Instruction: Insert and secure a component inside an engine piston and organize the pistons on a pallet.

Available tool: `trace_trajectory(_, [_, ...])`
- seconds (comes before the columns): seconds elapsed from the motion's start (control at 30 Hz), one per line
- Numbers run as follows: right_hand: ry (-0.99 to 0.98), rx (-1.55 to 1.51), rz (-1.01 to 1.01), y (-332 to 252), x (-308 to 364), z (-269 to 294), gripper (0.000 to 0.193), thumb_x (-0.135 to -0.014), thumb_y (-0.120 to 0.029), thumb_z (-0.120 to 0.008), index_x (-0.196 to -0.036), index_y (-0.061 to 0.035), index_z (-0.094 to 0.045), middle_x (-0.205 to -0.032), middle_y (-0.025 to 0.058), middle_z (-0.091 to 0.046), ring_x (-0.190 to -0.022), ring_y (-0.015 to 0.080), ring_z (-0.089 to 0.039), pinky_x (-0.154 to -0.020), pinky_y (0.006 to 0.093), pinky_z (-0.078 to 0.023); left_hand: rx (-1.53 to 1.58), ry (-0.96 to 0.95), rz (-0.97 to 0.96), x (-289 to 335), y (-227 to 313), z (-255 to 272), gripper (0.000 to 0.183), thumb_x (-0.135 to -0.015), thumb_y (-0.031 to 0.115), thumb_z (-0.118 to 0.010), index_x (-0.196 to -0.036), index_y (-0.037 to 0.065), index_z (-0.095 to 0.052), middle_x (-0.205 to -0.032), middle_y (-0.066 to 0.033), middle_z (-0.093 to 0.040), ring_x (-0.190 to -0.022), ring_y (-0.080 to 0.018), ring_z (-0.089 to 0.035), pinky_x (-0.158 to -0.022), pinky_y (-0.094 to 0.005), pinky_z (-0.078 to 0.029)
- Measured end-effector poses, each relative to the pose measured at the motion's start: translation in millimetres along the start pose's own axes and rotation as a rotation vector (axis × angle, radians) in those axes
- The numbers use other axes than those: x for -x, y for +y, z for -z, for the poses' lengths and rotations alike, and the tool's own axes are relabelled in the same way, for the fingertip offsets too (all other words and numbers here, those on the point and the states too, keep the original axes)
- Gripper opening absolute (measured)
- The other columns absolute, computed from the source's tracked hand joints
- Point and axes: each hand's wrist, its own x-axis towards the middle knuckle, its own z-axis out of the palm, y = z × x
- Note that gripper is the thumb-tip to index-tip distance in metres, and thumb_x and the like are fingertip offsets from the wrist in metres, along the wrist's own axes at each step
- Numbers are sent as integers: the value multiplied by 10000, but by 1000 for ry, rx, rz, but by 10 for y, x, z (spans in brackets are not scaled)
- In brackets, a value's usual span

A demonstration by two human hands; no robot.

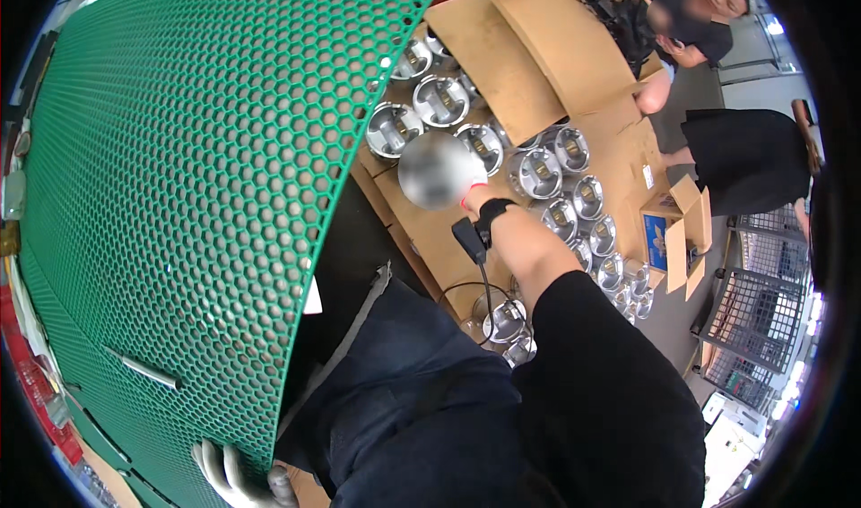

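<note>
My right hand (475, 178), in a white glove with a red cuff, is at the right edge of a round silver piston (435, 169) over the cardboard. The piston's face is blurred, and most of the fingers are hidden behind it. Around it stand several more silver pistons (441, 101), their undersides up. On my right wrist is a black strap (495, 210) with a cable. My left hand (231, 479), in a pale glove, lies at the lower edge of the green honeycomb mat (197, 194), fingers apart and nothing visible in them.
A slim metal rod (145, 369) lies on the mat. Open cardboard flaps (547, 46) rise behind the pistons. More pistons (558, 219) stand in rows to the right, near a small open carton (686, 234). Two people (695, 15) are beyond, with grey wire-mesh crates (749, 315) at the far right.
</note>
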Motion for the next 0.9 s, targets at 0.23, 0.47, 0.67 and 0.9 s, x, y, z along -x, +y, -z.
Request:
trace_trajectory(0.23, [-30,154,-63,-157,-185,-27,426,-800,-338,-699,-1143,-101,-613,-1213,225,-565,-1126,373,-583,-914,467,-500,0,-35,27,7,-13,-7,585,-937,457,-605,-1294,4,-507,-1311,-254,-506,-1229,-486,-466,-1032,-576,-398])
trace_trajectory(0.47, [-101,103,-6,-136,128,194,397,-797,-328,-667,-1107,-80,-656,-1107,238,-635,-1034,362,-650,-870,446,-536,43,-47,-2,-40,-47,6,601,-925,488,-608,-1270,0,-546,-1300,-270,-510,-1214,-489,-471,-1031,-578,-393])
trace_trajectory(0.67, [2,23,573,141,879,193,321,-742,-337,-647,-930,-78,-663,-976,167,-657,-933,368,-615,-819,439,-504,-16,72,52,230,-165,-49,653,-832,519,-661,-1205,-8,-566,-1260,-263,-552,-1237,-500,-478,-1025,-568,-385])
trace_trajectory(0.9, [-9,-420,479,294,2304,1417,422,-658,-212,-714,-1066,-118,-668,-1074,160,-603,-982,355,-574,-863,444,-490,474,0,-312,-106,-214,316,581,-825,499,-675,-1163,33,-597,-1235,-222,-551,-1165,-445,-524,-989,-536,-427])
